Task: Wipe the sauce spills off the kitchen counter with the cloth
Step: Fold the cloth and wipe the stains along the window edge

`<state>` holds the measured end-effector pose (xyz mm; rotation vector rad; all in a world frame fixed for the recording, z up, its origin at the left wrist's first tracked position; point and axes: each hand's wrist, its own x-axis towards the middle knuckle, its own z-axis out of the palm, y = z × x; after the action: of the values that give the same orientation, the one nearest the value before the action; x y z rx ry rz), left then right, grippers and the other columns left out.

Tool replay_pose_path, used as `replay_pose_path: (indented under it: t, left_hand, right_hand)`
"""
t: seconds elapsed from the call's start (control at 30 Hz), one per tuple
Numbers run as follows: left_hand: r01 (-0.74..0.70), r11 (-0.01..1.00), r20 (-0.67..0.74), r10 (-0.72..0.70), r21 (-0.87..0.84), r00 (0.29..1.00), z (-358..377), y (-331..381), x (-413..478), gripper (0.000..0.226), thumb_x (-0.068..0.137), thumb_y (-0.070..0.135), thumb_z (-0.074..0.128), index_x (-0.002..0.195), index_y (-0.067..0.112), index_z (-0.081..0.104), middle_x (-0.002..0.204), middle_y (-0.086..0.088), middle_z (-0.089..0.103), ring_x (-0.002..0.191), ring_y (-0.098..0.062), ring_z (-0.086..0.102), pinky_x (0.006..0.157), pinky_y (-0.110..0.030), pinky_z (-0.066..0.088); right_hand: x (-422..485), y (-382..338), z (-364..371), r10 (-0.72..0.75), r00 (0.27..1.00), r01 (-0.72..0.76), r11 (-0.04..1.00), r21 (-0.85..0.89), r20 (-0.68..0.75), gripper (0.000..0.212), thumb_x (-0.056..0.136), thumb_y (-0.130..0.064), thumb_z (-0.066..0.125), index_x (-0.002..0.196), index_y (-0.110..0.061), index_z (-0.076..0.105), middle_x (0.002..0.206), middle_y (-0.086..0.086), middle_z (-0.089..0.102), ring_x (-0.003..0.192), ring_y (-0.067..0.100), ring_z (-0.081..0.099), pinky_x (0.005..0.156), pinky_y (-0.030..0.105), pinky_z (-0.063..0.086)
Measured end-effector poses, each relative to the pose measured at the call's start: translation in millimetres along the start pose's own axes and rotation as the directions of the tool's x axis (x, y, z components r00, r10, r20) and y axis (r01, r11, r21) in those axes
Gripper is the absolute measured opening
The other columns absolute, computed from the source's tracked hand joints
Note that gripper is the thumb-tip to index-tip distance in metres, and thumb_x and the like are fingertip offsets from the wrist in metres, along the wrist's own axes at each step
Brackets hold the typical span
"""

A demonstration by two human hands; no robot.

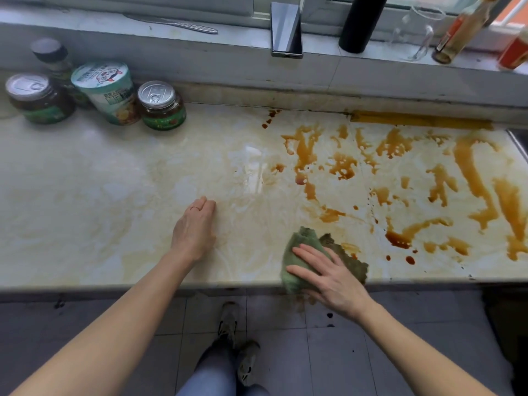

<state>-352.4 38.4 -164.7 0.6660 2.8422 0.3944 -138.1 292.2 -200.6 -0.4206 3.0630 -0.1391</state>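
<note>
Counter (85, 181): pale marble. Sauce spills (471, 172) cover the 1–3 o'clock area. Green cloth (301, 242) at 5 o'clock, on the front edge. Right hand (331, 277) pressed flat on it, fingers straight. Left hand (195, 227), at the cloth's 9 o'clock, rests on the counter loosely bent, holding nothing.

Two metal-lidded jars (38, 101), the second (162, 108) right of the tub. One dark-capped jar (55, 61), one paper tub (110, 92), one phone (286, 30), one black flask (360, 22), one clear glass (418, 35), one sauce bottle (460, 31), one knife (177, 24), one cloth (300, 247). Two shoes (228, 324).
</note>
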Motion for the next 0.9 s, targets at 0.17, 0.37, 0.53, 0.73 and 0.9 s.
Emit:
replay_pose_path:
  t: [0.17,0.37,0.53,0.73,0.9]
  left_hand:
    - [-0.010,1.000,0.004,0.010,0.005,1.000,0.4,1.4,-0.5,0.033,0.075,-0.003,0.048,0.105,0.008,0.046,0.118,-0.010,0.048,0.111,-0.032,0.049,0.076,-0.039,0.044]
    - [-0.004,1.000,0.001,0.004,0.003,1.000,0.8,5.4,-0.2,0.027,0.073,-0.002,0.049,0.098,0.007,0.045,0.108,-0.009,0.046,0.104,-0.031,0.047,0.073,-0.039,0.044]
    - [0.002,1.000,0.015,-0.003,0.025,1.000,0.3,7.3,0.6,0.030,0.074,-0.002,0.050,0.101,0.007,0.045,0.110,-0.008,0.046,0.107,-0.030,0.047,0.074,-0.038,0.045]
    - [0.001,0.999,0.015,-0.001,0.051,1.000,-1.1,4.2,3.3,0.035,0.074,-0.005,0.048,0.106,0.009,0.047,0.113,-0.006,0.049,0.107,-0.029,0.050,0.074,-0.035,0.042]
    - [-0.005,0.998,-0.018,0.006,0.061,1.000,-0.8,4.5,4.5,0.036,0.073,-0.006,0.048,0.106,0.010,0.048,0.112,-0.006,0.051,0.106,-0.028,0.052,0.074,-0.035,0.045]
  right_hand:
    - [-43.7,26.3,-12.6,0.182,0.981,-0.180,0.983,0.030,-0.072,0.046,0.091,-0.043,0.045,0.134,-0.028,0.044,0.143,0.005,0.043,0.132,0.025,0.038,0.100,0.048,0.042]
    - [-28.5,5.9,-12.4,0.394,0.897,-0.322,0.892,0.316,-0.200,0.045,0.077,-0.006,0.071,0.118,-0.019,0.062,0.122,0.007,0.057,0.113,0.028,0.047,0.084,0.051,0.047]
    - [32.3,-14.7,-9.3,0.300,0.928,-0.226,0.925,0.306,-0.220,0.041,0.079,-0.015,0.069,0.120,-0.018,0.065,0.123,0.008,0.058,0.114,0.030,0.050,0.088,0.042,0.042]
    - [59.3,25.5,-15.8,0.509,0.832,-0.437,0.847,0.303,-0.222,0.042,0.082,-0.011,0.070,0.124,-0.016,0.064,0.125,0.015,0.057,0.115,0.037,0.050,0.088,0.051,0.044]
    - [79.8,-0.5,-9.9,0.541,0.813,-0.475,0.830,0.292,-0.216,0.049,0.086,-0.039,0.061,0.132,-0.024,0.054,0.133,0.010,0.046,0.124,0.028,0.038,0.098,0.046,0.036]
